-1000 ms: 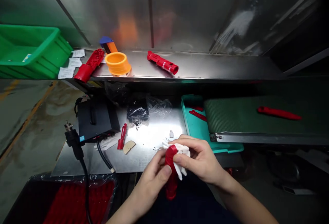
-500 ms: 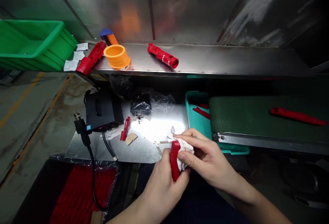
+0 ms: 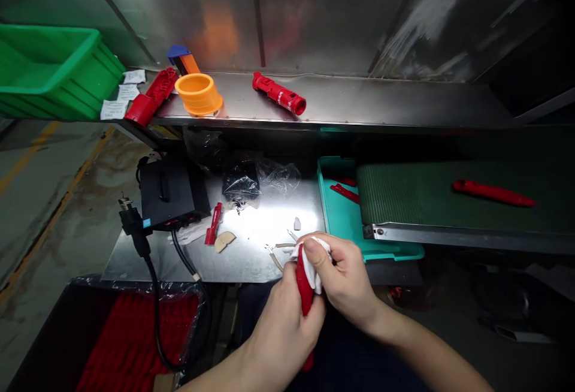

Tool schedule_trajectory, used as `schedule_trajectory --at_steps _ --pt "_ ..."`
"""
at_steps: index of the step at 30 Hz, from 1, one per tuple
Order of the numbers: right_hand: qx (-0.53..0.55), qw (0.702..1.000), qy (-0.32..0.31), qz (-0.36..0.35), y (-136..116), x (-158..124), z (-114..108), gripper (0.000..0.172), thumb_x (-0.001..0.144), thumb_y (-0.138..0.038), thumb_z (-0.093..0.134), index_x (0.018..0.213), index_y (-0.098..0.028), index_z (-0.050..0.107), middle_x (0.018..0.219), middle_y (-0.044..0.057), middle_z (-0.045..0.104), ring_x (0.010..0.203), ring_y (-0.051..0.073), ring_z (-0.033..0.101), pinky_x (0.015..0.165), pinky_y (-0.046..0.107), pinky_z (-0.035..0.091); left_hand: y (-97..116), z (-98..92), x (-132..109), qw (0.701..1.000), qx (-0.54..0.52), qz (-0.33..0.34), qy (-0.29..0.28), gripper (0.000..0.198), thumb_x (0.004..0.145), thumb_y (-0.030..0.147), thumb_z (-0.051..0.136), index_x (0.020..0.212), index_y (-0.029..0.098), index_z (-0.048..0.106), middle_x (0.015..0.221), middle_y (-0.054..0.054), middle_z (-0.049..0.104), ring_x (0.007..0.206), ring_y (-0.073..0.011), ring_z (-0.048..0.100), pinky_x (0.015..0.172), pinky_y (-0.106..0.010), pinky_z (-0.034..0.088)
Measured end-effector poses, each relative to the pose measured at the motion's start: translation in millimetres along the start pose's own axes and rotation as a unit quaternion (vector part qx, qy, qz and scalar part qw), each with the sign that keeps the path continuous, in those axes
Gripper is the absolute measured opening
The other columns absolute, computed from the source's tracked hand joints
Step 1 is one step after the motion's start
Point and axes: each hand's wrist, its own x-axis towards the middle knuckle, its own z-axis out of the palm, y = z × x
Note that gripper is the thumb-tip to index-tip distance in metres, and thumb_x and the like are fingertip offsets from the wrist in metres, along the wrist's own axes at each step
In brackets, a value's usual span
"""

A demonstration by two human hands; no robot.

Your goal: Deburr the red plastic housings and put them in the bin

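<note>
A stiff red plastic casing (image 3: 304,281) is being clasped by the closed left hand (image 3: 283,335), white cloth (image 3: 314,263) being pinched onto it by the right hand (image 3: 345,278) (light, slick; best held mid-body).
</note>
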Motion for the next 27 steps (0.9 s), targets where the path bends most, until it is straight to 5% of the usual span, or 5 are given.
schedule_trajectory --at_steps 5,13,18,22,27 --pt "0.010 0.994 -0.111 -0.004 -16 -4 -5 0.008 0.101 -0.024 0.063 0.096 -0.024 0.070 0.093 0.002 0.069 0.096 0.022 0.067 0.080 0.029 0.052 -4 -9.9 -9 0.999 -0.007 0.031 -0.003 0.031 0.096 0.024 0.058 0.126 0.020 0.057 0.124 -0.016 0.075 0.111 -0.0333 0.075 0.092 -0.044 0.059" --pt "0.078 0.996 0.032 -0.005 -11 -8 28 0.037 0.109 -0.038 0.056 0.081 -0.020 0.074 0.073 0.003 0.068 0.071 0.020 0.065 0.067 0.030 0.051 -15 -16.7 -17 0.997 0.045 0.055 -0.008 0.042 0.094 0.022 0.058 0.135 0.017 0.055 0.120 -0.019 0.075 0.109 -0.0371 0.076 0.092 -0.049 0.060" --pt "0.223 0.948 -0.170 0.153 -22 3 7 0.042 0.101 -0.054 0.068 0.081 -0.019 0.080 0.075 0.005 0.072 0.064 0.018 0.062 0.060 0.028 0.050 -19 -28.9 -21 0.973 0.135 0.187 -0.014 0.008 0.091 0.017 0.056 0.090 0.022 0.062 0.083 -0.011 0.073 0.083 -0.0321 0.077 0.080 -0.044 0.062" --pt "0.185 0.955 -0.212 0.091 -41 7 -14 0.034 0.103 -0.053 0.068 0.102 -0.024 0.085 0.101 0.007 0.079 0.093 0.024 0.072 0.084 0.035 0.058 -25 -38.2 -18 0.940 0.146 0.308 0.014 0.014 0.092 0.018 0.060 0.104 0.021 0.066 0.083 -0.012 0.077 0.071 -0.0284 0.076 0.067 -0.037 0.060" --pt "0.069 0.978 -0.163 -0.113 -50 -11 -11 0.035 0.108 -0.041 0.062 0.140 -0.029 0.070 0.127 0.010 0.073 0.114 0.026 0.072 0.100 0.038 0.060 -36 -40.2 -16 0.966 0.066 0.248 0.026 0.010 0.089 0.033 0.069 0.096 0.026 0.071 0.078 -0.010 0.074 0.082 -0.0319 0.076 0.078 -0.040 0.061"
